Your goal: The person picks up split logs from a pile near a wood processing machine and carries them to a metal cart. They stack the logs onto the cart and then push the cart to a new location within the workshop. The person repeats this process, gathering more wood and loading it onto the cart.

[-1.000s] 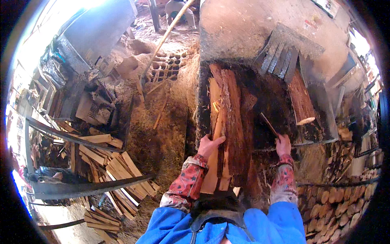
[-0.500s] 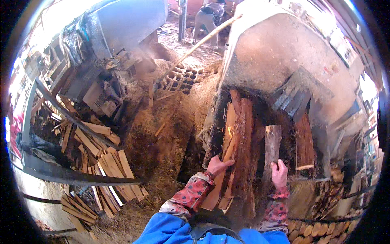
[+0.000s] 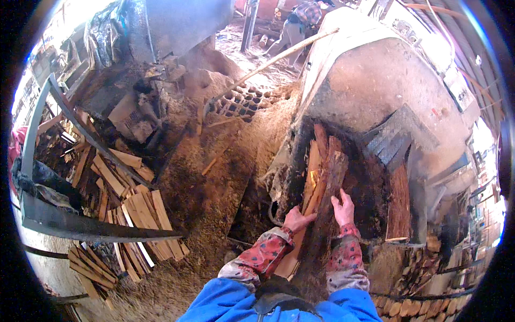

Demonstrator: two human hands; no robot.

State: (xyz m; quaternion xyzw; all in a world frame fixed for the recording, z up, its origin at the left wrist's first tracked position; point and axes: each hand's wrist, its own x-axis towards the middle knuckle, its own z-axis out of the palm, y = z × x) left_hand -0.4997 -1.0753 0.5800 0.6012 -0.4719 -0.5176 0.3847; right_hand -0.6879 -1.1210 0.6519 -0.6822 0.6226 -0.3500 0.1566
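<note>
My left hand (image 3: 296, 219) is closed around the lower part of a pale split plank (image 3: 311, 180). The plank slants up into the dark opening (image 3: 365, 188) of a clay kiln (image 3: 375, 86). Beside it lies a long dark bark slab (image 3: 328, 182), also reaching into the opening. My right hand (image 3: 343, 206) grips that slab at its right edge, fingers stretched along the bark. Both slabs run back toward my body between my red patterned sleeves. Their near ends are hidden by my blue jacket.
A reddish slab (image 3: 399, 206) leans at the right of the opening. Split planks (image 3: 139, 214) lie piled at left behind curved metal bars (image 3: 80, 228). Sawdust (image 3: 214, 177) covers the ground, with a perforated block (image 3: 241, 101) and a long pole (image 3: 279, 53). Another person (image 3: 300, 19) stands far back. Cut logs (image 3: 418, 292) are stacked lower right.
My right hand has come from the right side of the opening onto the bark slab. My left hand stays on the pale plank. The view has swung left and closer.
</note>
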